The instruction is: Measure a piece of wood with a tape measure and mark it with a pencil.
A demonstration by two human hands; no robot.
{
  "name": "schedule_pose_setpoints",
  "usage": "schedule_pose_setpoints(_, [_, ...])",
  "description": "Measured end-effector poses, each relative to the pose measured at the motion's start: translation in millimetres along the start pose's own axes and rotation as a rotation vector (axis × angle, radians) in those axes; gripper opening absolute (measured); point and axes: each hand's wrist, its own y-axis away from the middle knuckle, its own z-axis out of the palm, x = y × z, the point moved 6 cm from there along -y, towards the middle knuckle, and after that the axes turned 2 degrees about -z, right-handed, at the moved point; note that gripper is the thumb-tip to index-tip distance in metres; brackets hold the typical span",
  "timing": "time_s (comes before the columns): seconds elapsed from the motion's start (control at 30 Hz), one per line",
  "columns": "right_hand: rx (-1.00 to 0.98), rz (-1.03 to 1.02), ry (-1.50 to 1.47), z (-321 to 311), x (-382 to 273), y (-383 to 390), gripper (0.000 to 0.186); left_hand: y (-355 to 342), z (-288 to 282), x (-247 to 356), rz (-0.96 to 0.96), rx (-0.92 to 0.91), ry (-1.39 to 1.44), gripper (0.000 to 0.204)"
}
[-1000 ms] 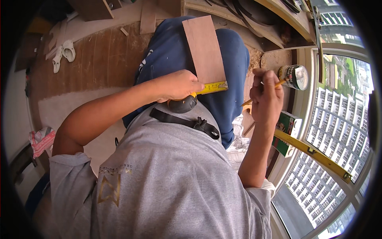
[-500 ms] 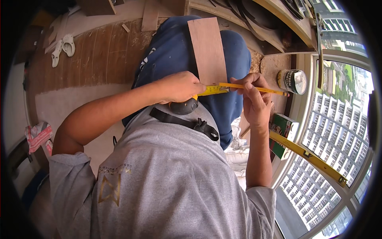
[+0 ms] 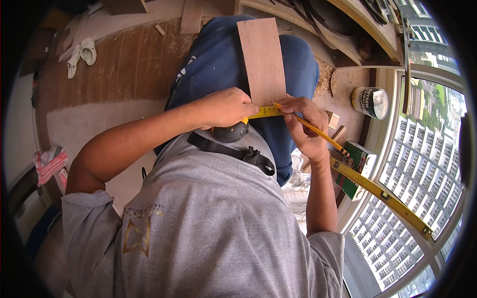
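Observation:
A rectangular plywood piece (image 3: 261, 59) rests on my legs in blue trousers. My left hand (image 3: 228, 107) is closed on a black-and-yellow tape measure (image 3: 231, 131), with its yellow blade (image 3: 261, 111) drawn out across the board's near end. My right hand (image 3: 305, 124) grips a yellow pencil (image 3: 323, 135), its tip at the board's near right corner beside the blade.
Wood shelving (image 3: 367, 30) is at upper right. A paint can (image 3: 370, 104), a yellow spirit level (image 3: 397, 203) and a green box (image 3: 361, 160) are beside the window. White clogs (image 3: 88, 51), offcuts (image 3: 191, 15) and a plastic bag (image 3: 48, 161) lie at left and back.
My right hand has moved left and in to the tape blade, turning the pencil so its tip meets the board's corner. My left hand stays on the tape measure.

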Motion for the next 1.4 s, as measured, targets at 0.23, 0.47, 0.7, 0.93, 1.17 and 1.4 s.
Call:
schedule_pose_setpoints(0.23, [-0.054, 0.137, 0.032, -0.9, 3.2, -3.2, 0.006, -1.6, -0.3, -1.4, -0.041, -0.007, 0.002, 0.044])
schedule_pose_setpoints(0.47, [-0.020, 0.078, 0.054, 1.1, 2.9, 1.3, 0.007, 1.8, -2.0, 2.5, -0.029, 0.009, -0.019, 0.043])
schedule_pose_setpoints(0.7, [-0.009, 0.067, 0.076, 3.0, 3.9, 4.2, 0.008, 1.9, -1.0, 0.7, -0.011, 0.029, -0.006, 0.044])
schedule_pose_setpoints(0.93, [-0.010, 0.069, 0.095, 2.6, 3.5, 2.9, 0.007, 3.6, -1.6, 2.5, 0.007, 0.038, -0.011, 0.044])
schedule_pose_setpoints(1.17, [-0.019, 0.082, 0.076, 2.9, 1.5, 2.4, 0.008, 2.3, -1.3, 1.6, 0.006, 0.039, -0.002, 0.044])
schedule_pose_setpoints(1.4, [-0.031, 0.084, 0.094, 3.9, 0.5, 2.3, 0.009, 1.9, -1.1, 0.6, -0.007, 0.043, -0.011, 0.043])
